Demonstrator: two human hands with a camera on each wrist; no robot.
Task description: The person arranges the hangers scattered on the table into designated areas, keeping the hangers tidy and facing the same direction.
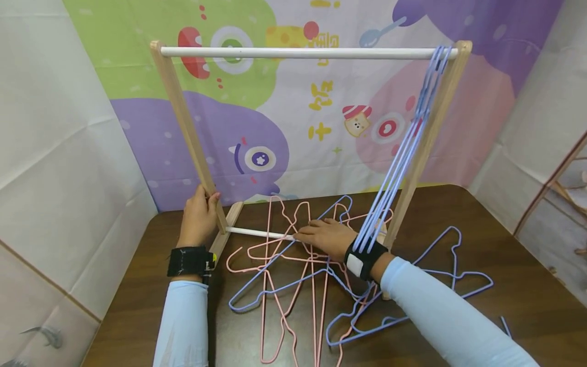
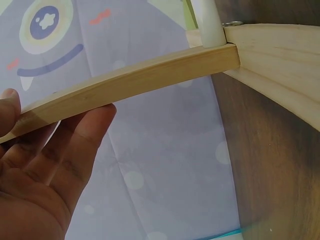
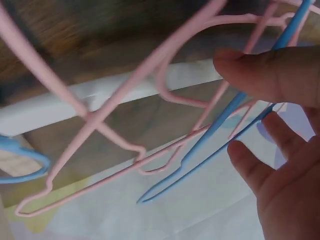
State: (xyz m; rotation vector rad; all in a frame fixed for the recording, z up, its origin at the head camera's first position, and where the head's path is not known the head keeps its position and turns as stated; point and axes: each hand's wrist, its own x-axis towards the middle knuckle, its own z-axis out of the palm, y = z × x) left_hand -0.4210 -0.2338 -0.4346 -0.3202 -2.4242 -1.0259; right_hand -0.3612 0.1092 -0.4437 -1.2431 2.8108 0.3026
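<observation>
My left hand (image 1: 197,216) grips the left wooden post (image 1: 190,132) of a hanger rack near its foot. In the left wrist view, the thumb and fingers lie on opposite sides of that post (image 2: 135,82). My right hand (image 1: 330,238) reaches over a tangled pile of pink hangers (image 1: 314,306) and blue hangers. Seen from the right wrist, its thumb and loosely spread fingers are around a blue hanger (image 3: 220,122), beside a pink hanger (image 3: 125,85). Whether they touch the wire is unclear. Several blue hangers (image 1: 390,188) hang at the right end of the rack's white top rod (image 1: 293,52).
The rack stands on a brown table (image 1: 151,316); its lower white rod (image 1: 257,233) runs behind the pile. More blue hangers (image 1: 455,255) lie to the right, under and beyond my right forearm. A patterned cloth (image 1: 293,127) covers the wall behind.
</observation>
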